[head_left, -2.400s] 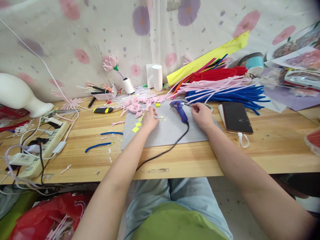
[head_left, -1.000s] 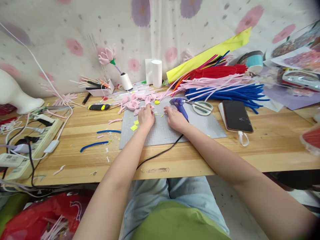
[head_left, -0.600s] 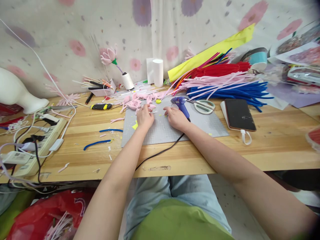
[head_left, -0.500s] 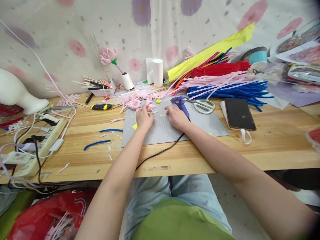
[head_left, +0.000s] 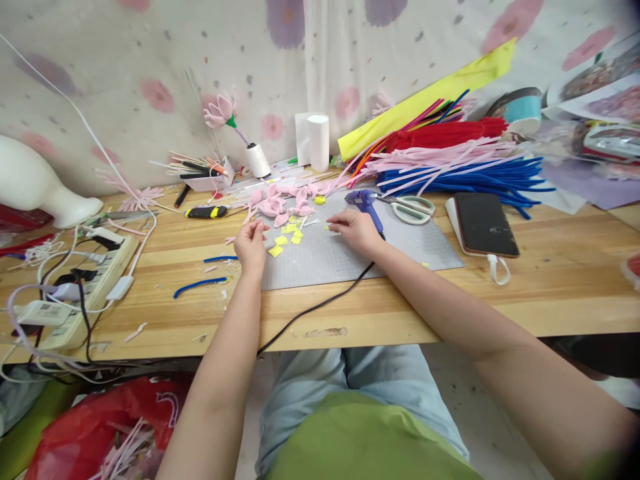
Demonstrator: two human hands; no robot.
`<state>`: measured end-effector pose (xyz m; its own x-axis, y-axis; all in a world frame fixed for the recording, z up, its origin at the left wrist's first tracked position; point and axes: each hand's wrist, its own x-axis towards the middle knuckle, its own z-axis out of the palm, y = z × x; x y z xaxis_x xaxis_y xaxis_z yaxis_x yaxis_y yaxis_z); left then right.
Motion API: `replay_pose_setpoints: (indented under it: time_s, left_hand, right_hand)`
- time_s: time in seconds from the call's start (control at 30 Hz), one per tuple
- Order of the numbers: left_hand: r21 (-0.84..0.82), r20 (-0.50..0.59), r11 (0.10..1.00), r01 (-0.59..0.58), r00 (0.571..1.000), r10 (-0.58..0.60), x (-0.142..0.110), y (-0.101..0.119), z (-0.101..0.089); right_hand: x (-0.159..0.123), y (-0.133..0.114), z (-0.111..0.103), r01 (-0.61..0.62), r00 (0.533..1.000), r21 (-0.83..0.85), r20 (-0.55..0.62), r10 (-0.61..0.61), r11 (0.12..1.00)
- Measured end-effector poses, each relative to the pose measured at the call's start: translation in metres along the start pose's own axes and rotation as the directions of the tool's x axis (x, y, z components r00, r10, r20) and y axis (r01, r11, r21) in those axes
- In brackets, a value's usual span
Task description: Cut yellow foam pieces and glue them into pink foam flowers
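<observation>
At the left edge of the grey cutting mat [head_left: 320, 263] is my left hand [head_left: 251, 248], thumb and fingertips pinched together; whatever they hold is too small to make out. My right hand [head_left: 359, 231] hovers over the mat's middle with its fingers closed. A tiny yellow bit [head_left: 326, 227] shows at those fingertips, whether gripped or lying there I cannot tell. Small yellow squares [head_left: 282, 240] lie scattered between the hands. Behind them are a pile of pink fuzzy petal shapes [head_left: 273, 205] and a round yellow piece [head_left: 319, 199]. A blue glue gun [head_left: 367, 205] rests just behind my right hand.
Scissors [head_left: 414, 209] lie beside the glue gun, whose black cord [head_left: 320, 307] crosses the table front. Pink pipe cleaners [head_left: 445, 157] and blue ones [head_left: 470, 180] are heaped at back right. A phone [head_left: 486, 223], a utility knife [head_left: 206, 212] and a power strip [head_left: 95, 290] flank the mat.
My left hand has moved left, away from the pink petal pile, uncovering the yellow squares. The right hand has stayed nearly in place. The whole view has shifted slightly.
</observation>
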<state>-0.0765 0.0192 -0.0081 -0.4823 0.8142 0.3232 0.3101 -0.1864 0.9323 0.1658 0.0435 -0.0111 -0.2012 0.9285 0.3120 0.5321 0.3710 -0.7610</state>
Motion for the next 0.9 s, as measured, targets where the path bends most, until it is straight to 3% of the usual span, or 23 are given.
replay_pose_setpoints:
  time_s: [0.07,0.13,0.2,0.27,0.33,0.4,0.53,0.67,0.8,0.9]
  left_hand:
    - [0.0,-0.078,1.0,0.029,0.997,-0.029,0.001,-0.005,-0.006]
    - [0.01,-0.148,0.999,0.04,0.988,-0.038,0.002,-0.009,-0.009]
    - [0.027,-0.192,0.998,0.052,0.98,-0.046,0.003,-0.011,-0.009]
    - [0.04,-0.197,0.997,0.061,0.979,-0.052,0.003,-0.011,-0.007]
    - [0.038,-0.178,0.997,0.063,0.982,-0.055,0.001,-0.01,-0.005]
    - [0.029,-0.153,0.998,0.058,0.987,-0.053,-0.001,-0.009,-0.002]
    - [-0.001,-0.121,0.999,0.036,0.992,-0.036,-0.004,-0.01,0.001]
    - [-0.01,-0.079,1.0,0.014,0.997,-0.015,-0.005,-0.011,0.002]
    - [-0.07,-0.025,0.996,0.061,0.998,-0.063,-0.007,-0.009,0.001]
    - [0.07,-0.003,0.995,0.071,0.997,-0.071,-0.01,-0.007,0.001]
  right_hand:
    - [0.001,-0.006,0.004,-0.163,0.985,0.214,0.09,0.147,0.963]
    - [0.0,-0.015,0.007,-0.301,0.947,0.385,0.225,0.227,0.873]
    - [-0.001,-0.024,0.009,-0.379,0.902,0.456,0.378,0.211,0.805]
    - [-0.001,-0.031,0.01,-0.394,0.859,0.416,0.483,0.168,0.82]
    - [0.002,-0.032,0.011,-0.326,0.863,0.316,0.484,0.144,0.891]
    - [0.009,-0.03,0.012,-0.236,0.901,0.234,0.415,0.123,0.943]
    - [0.028,-0.024,0.015,-0.129,0.948,-0.001,0.293,0.123,0.992]
    - [0.043,-0.023,0.017,0.01,0.983,-0.353,0.174,0.055,0.936]
    - [0.051,-0.015,0.024,0.177,0.967,-0.443,0.246,-0.07,0.879]
    - [0.054,-0.01,0.026,0.226,0.953,-0.49,0.291,-0.086,0.842]
